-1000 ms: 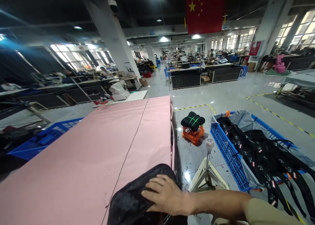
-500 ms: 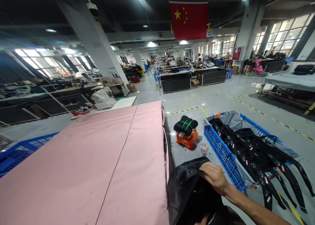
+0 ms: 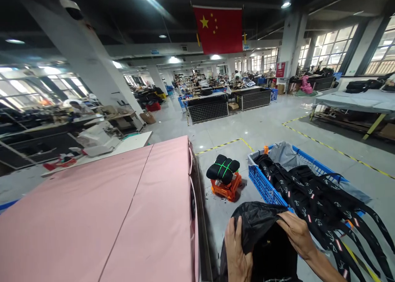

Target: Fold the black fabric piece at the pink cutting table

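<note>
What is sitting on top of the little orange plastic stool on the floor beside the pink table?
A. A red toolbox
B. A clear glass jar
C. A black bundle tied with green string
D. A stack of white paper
C: the small orange plastic stool on the grey floor carries a rolled black fabric bundle crossed by bright green string, just left of the blue plastic crate.

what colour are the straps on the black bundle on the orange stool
Bright green, crossing the black fabric bundle in the head view.
</note>
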Demonstrator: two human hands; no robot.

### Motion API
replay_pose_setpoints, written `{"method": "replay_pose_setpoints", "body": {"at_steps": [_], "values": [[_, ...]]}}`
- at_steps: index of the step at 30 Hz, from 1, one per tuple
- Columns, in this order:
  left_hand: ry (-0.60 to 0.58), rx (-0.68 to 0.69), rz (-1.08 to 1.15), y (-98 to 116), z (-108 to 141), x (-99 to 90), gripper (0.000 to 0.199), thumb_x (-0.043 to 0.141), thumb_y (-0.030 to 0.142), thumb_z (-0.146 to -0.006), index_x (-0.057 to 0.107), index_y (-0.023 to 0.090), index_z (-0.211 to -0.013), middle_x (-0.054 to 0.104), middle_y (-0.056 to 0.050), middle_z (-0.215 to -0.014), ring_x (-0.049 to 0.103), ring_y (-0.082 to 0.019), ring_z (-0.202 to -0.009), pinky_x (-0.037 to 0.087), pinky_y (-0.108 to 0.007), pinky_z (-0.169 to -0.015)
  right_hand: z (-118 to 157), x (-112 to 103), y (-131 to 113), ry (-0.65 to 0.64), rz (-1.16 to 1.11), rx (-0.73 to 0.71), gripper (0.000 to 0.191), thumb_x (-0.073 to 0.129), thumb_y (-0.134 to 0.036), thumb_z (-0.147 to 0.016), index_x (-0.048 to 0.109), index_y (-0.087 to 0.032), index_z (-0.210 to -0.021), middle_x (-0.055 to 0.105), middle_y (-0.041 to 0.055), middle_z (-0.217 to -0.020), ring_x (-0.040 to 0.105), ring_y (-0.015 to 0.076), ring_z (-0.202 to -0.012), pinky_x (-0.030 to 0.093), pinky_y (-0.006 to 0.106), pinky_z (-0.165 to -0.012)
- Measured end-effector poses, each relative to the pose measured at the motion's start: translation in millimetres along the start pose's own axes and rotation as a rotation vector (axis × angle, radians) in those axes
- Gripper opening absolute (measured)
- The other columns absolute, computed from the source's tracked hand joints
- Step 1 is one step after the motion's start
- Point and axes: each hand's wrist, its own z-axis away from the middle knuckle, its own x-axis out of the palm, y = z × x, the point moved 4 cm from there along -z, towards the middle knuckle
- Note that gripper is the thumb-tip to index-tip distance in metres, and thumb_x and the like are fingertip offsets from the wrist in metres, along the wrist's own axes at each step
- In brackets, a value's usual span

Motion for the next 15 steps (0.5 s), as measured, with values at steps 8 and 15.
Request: {"method": "replay_pose_setpoints", "body": {"at_steps": [8,15], "values": [[-0.204,-0.382,0.019,-77.8,-119.1,58.9,0.056,0.042,0.045,-0.103,0.079,0.043,-0.145,0.085,-0.006,-0.136,0.081,-0.038,-0.124,0.064,-0.054,-0.108,-97.0,89.5,127.6,-0.255,-0.187,0.261,0.044,0.065,-0.045,-0.104,0.064,-0.029,-0.063,0.054,-0.0022,-0.058,0.055,0.0170,-0.050,0.042,0.030,-0.046],[-0.320,-0.723,0.393,-138.1,-187.8,79.7,0.055,0.067,0.077,-0.083,0.086,0.025,-0.081,0.085,-0.010,-0.091,0.080,-0.041,-0.106,0.066,-0.046,-0.095,-129.6,235.9,215.9,-0.495,-0.468,0.799,0.064,0.062,-0.074,-0.085,0.033,-0.026,-0.053,0.026,-0.0023,-0.059,0.028,0.0140,-0.058,0.023,0.035,-0.058]]}}
